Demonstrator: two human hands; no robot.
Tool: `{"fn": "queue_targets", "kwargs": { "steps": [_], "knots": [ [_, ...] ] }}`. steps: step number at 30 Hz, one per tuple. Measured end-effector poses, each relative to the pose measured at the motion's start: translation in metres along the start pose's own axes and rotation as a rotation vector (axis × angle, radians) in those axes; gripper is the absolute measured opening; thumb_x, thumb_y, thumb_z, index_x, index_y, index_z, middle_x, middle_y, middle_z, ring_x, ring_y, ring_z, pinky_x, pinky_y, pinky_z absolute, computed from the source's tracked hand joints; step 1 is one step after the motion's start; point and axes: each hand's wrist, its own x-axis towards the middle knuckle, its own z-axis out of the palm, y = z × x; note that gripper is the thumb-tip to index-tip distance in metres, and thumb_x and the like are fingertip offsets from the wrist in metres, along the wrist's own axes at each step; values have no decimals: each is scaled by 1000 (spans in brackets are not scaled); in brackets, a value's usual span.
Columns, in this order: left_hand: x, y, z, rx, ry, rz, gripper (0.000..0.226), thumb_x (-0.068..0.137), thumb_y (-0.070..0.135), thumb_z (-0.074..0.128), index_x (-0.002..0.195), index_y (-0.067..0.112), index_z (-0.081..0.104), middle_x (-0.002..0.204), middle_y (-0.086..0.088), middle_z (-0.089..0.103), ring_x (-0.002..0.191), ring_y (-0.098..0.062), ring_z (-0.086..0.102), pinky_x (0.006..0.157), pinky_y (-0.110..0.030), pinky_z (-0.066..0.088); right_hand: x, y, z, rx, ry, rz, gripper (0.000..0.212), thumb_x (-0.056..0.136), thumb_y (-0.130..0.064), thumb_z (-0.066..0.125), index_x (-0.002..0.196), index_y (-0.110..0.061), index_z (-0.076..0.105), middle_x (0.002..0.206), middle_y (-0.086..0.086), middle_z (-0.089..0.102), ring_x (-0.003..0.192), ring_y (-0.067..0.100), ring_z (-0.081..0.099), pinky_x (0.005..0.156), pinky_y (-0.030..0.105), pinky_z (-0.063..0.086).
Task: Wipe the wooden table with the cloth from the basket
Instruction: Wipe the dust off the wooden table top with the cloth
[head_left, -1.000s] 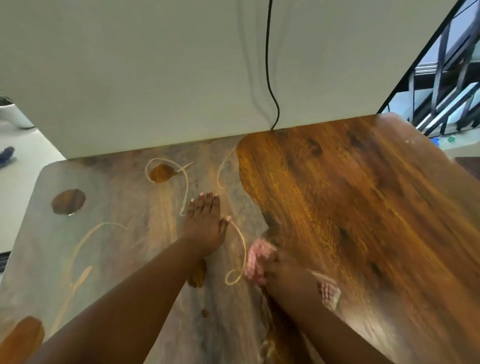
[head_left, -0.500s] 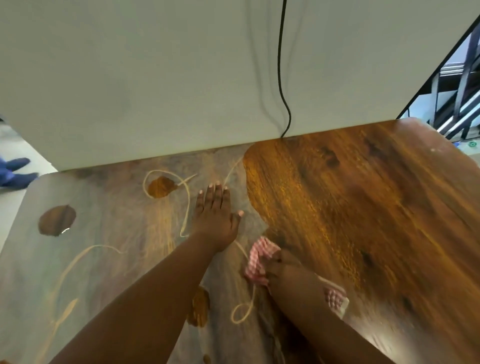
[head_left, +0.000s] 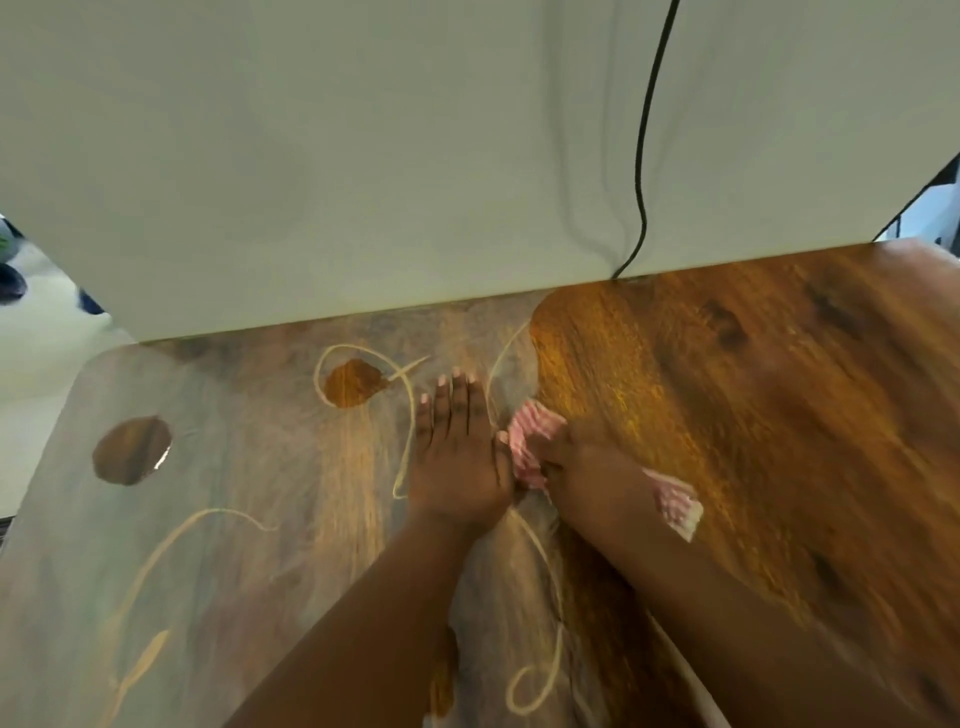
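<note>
A wooden table (head_left: 779, 415) fills the lower view; its right half is glossy brown wood, its left half is dull grey with pale looping streaks and a few bare brown patches. My right hand (head_left: 592, 478) presses a red-and-white checked cloth (head_left: 532, 441) flat on the table at the border between the two halves. A corner of the cloth sticks out to the right of my wrist. My left hand (head_left: 457, 452) lies flat, palm down, fingers together, on the grey part, its thumb touching the cloth. The basket is out of view.
A white wall panel (head_left: 363, 182) rises along the table's far edge, with a black cable (head_left: 644, 156) hanging down to the tabletop. The table's left edge (head_left: 67, 415) borders a pale floor.
My right hand has pushed the cloth away from me, towards the wall and up beside my left hand. The left hand has stayed flat on the table.
</note>
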Motion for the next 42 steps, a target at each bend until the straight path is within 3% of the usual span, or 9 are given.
{"fn": "queue_targets", "kwargs": {
  "steps": [6, 11, 18, 21, 25, 28, 32, 38, 42],
  "knots": [
    [1, 0, 5, -45, 90, -3, 69, 94, 39, 16, 150, -1, 17, 158, -21, 16, 148, -32, 5, 120, -44, -4, 13, 38, -12, -9, 103, 197, 31, 88, -20, 53, 113, -33, 66, 95, -4, 54, 88, 18, 57, 66, 22, 36],
    [2, -2, 11, -55, 81, -17, 70, 94, 41, 15, 152, 5, 0, 161, -16, 2, 148, -27, -10, 119, -42, -11, 148, 16, -15, -20, 53, 178, 42, 92, -18, 45, 132, -30, 54, 137, 13, 48, 121, 32, 48, 101, 38, 38],
    [0, -2, 11, -81, 85, -22, 70, 94, 42, 16, 150, 7, -8, 161, -15, -3, 147, -27, -14, 118, -41, -14, 121, 23, -5, 27, -19, -166, 36, 91, -15, 50, 122, -27, 63, 121, 13, 56, 106, 32, 55, 86, 38, 43],
    [1, -1, 12, -93, 84, -28, 72, 93, 44, 14, 148, 8, -16, 160, -13, -10, 146, -25, -21, 117, -40, -16, 152, 44, -13, -10, 35, -42, 36, 90, -16, 51, 120, -29, 64, 128, 14, 57, 114, 33, 52, 99, 40, 40],
    [0, -2, 13, -108, 94, -24, 73, 96, 44, 21, 149, 8, -15, 159, -12, -13, 145, -24, -23, 117, -40, -16, 208, 26, -10, -48, 132, 123, 38, 90, -15, 48, 119, -32, 65, 126, 9, 56, 108, 38, 50, 91, 37, 39],
    [0, -1, 12, -102, 71, -29, 74, 96, 46, 16, 148, 9, -20, 159, -11, -18, 144, -22, -27, 117, -40, -18, 200, 20, -5, -94, 154, 20, 36, 89, -15, 51, 119, -30, 65, 130, 9, 57, 112, 35, 52, 95, 39, 39],
    [1, -1, 10, -96, 46, -41, 74, 93, 47, 10, 147, 9, -22, 159, -12, -20, 143, -22, -29, 118, -41, -16, 180, 36, -19, 35, -42, -182, 32, 87, -10, 59, 114, -24, 68, 131, 6, 59, 121, 24, 51, 106, 32, 32],
    [1, -2, 10, -95, 26, -40, 76, 93, 44, 19, 148, 9, -22, 159, -12, -19, 142, -22, -32, 116, -40, -20, 203, 15, -8, -6, 219, 192, 36, 89, -16, 50, 117, -33, 66, 124, 4, 61, 108, 33, 52, 94, 38, 41],
    [2, -1, 8, -95, 44, -29, 81, 89, 38, 29, 148, 7, -17, 159, -14, -13, 144, -25, -25, 117, -41, -17, 196, -26, 16, -78, 103, -126, 41, 91, -16, 46, 124, -34, 60, 135, 3, 54, 114, 34, 47, 98, 40, 36]
  ]
}}
